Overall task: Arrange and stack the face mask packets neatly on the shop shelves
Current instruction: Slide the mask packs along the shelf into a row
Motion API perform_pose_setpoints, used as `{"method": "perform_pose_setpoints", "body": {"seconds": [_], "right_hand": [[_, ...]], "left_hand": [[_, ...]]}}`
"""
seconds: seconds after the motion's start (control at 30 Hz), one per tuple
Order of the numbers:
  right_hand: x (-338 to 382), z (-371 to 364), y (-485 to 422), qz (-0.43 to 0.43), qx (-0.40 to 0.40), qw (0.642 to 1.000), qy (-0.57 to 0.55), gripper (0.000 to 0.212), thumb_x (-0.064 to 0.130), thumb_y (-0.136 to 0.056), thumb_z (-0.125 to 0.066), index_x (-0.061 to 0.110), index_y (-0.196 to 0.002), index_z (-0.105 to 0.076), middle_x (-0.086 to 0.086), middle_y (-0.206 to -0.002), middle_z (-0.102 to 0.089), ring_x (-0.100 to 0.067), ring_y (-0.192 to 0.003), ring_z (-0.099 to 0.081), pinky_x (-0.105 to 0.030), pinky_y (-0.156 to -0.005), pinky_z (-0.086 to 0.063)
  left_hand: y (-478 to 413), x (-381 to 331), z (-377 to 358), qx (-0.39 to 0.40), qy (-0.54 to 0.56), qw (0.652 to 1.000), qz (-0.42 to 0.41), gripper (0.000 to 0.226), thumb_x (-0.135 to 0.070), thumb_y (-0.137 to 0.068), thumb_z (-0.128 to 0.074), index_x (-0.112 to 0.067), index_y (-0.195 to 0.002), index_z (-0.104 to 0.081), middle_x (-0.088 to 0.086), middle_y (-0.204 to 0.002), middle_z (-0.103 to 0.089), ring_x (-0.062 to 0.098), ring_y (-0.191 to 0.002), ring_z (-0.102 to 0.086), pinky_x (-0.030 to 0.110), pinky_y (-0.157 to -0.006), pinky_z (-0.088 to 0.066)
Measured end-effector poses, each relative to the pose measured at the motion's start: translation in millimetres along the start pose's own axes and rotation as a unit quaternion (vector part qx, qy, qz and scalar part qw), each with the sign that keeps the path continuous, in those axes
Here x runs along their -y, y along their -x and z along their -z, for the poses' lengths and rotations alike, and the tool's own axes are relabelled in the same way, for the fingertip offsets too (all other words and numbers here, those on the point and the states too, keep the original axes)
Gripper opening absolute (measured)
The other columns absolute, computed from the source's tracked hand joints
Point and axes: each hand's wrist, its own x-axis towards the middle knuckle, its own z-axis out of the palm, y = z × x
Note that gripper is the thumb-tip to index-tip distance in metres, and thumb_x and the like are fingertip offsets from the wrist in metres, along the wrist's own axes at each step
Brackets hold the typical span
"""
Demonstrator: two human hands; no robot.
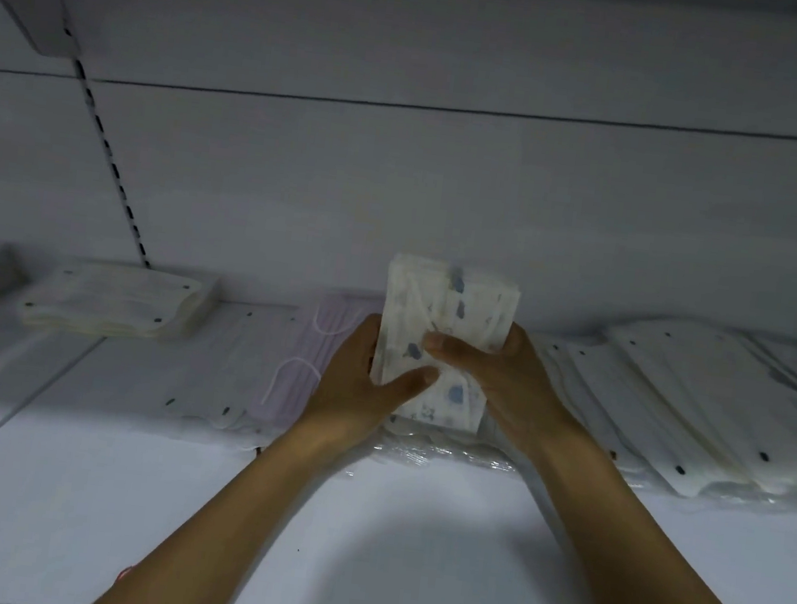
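Both hands — left hand (357, 386), right hand (492, 377) — grip the printed mask packet (447, 337) upright; square its edges, then lay it flat on the shelf (361, 521) row.

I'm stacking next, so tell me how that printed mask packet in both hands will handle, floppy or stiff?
Probably floppy: the printed mask packet dents under the left hand and right hand. Likely light, held upright by fingertips. Its glossy wrap may slide on the shelf.
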Motion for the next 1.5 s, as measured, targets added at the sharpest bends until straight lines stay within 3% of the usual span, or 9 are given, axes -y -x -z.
{"method": "perform_pose_setpoints", "body": {"seconds": [0.13,0.3,0.43,0.67,0.8,0.93,1.07,1.2,1.5], "right_hand": [[-0.4,-6.5,1.2,0.008,-0.013,1.0,0.012,0.024,0.002,-0.072,-0.075,0.014,-0.092,-0.072,-0.006,-0.089,-0.076,-0.024,-0.087,-0.073,-0.034,-0.078,-0.058],[12.6,-9.6,11.3,0.032,-0.136,0.989,0.043,0.024,0.0,-0.078,-0.073,0.023,-0.072,-0.075,0.0,-0.077,-0.075,-0.018,-0.077,-0.073,-0.034,-0.067,-0.059],[39.4,11.3,55.6,0.094,-0.242,0.966,-0.01,0.02,0.003,-0.076,-0.074,0.023,-0.08,-0.073,0.002,-0.082,-0.076,-0.02,-0.083,-0.073,-0.036,-0.067,-0.06],[7.8,6.4,111.1,-0.026,-0.203,0.975,0.082,0.021,0.0,-0.081,-0.072,0.019,-0.089,-0.074,0.004,-0.093,-0.076,-0.009,-0.091,-0.071,-0.021,-0.076,-0.055],[17.7,2.3,126.8,0.019,-0.238,0.962,0.134,0.013,0.006,-0.084,-0.07,0.014,-0.094,-0.072,0.001,-0.092,-0.075,-0.01,-0.088,-0.071,-0.023,-0.072,-0.057],[14.0,-5.1,139.9,0.003,-0.239,0.936,0.257,0.018,0.028,-0.078,-0.066,0.016,-0.09,-0.07,-0.008,-0.089,-0.073,-0.025,-0.087,-0.07,-0.05,-0.08,-0.056],[26.5,13.5,153.5,0.031,-0.283,0.936,0.205,0.014,0.013,-0.083,-0.074,0.023,-0.093,-0.072,-0.001,-0.092,-0.075,-0.012,-0.089,-0.071,-0.032,-0.078,-0.059],[38.5,30.6,163.8,0.022,-0.215,0.954,0.207,0.027,0.001,-0.083,-0.071,0.015,-0.107,-0.07,-0.003,-0.1,-0.074,-0.012,-0.095,-0.07,-0.026,-0.08,-0.057],[55.3,120.3,152.9,-0.003,-0.155,0.956,0.25,0.014,0.027,-0.088,-0.068,0.013,-0.089,-0.07,0.007,-0.073,-0.068,-0.007,-0.069,-0.061,-0.028,-0.07,-0.051]], "left_hand": [[4.5,1.6,-3.1,0.014,-0.027,0.999,-0.021,0.047,-0.017,-0.083,-0.074,-0.033,-0.121,-0.05,-0.018,-0.112,-0.065,-0.007,-0.106,-0.06,0.009,-0.082,-0.047],[11.9,2.6,-2.5,-0.037,-0.178,0.98,-0.086,0.061,-0.058,-0.078,-0.059,-0.037,-0.132,-0.041,-0.018,-0.121,-0.057,0.002,-0.111,-0.054,0.021,-0.092,-0.043],[10.7,-2.1,0.9,-0.087,-0.142,0.969,-0.184,0.047,-0.047,-0.09,-0.045,-0.032,-0.133,-0.037,-0.019,-0.122,-0.053,0.007,-0.116,-0.051,0.022,-0.1,-0.037],[23.5,-1.6,-16.5,0.053,-0.194,0.959,-0.202,0.054,-0.057,-0.089,-0.041,-0.023,-0.131,-0.05,-0.015,-0.122,-0.051,0.006,-0.112,-0.05,0.014,-0.093,-0.033],[34.1,-27.2,-34.9,0.164,-0.009,0.981,-0.102,0.069,-0.078,-0.067,-0.061,-0.043,-0.125,-0.049,-0.024,-0.123,-0.06,0.003,-0.115,-0.057,0.02,-0.092,-0.047],[47.9,-60.3,-67.9,0.219,0.124,0.966,-0.055,0.051,-0.031,-0.066,-0.085,-0.009,-0.108,-0.065,-0.002,-0.095,-0.074,0.011,-0.089,-0.071,0.019,-0.07,-0.053],[47.3,-71.2,-77.2,0.249,0.205,0.947,0.008,0.037,-0.007,-0.066,-0.08,-0.011,-0.1,-0.066,-0.003,-0.086,-0.076,0.012,-0.08,-0.072,0.019,-0.064,-0.054],[50.0,-70.4,-93.0,0.304,0.171,0.937,0.034,0.02,-0.019,-0.069,-0.074,-0.021,-0.089,-0.073,0.001,-0.088,-0.076,0.017,-0.083,-0.072,0.027,-0.07,-0.058],[30.4,-89.8,-151.0,0.085,0.311,0.936,0.141,0.031,-0.019,-0.072,-0.07,-0.003,-0.099,-0.068,0.016,-0.096,-0.074,0.032,-0.084,-0.071,0.045,-0.072,-0.06]]}}
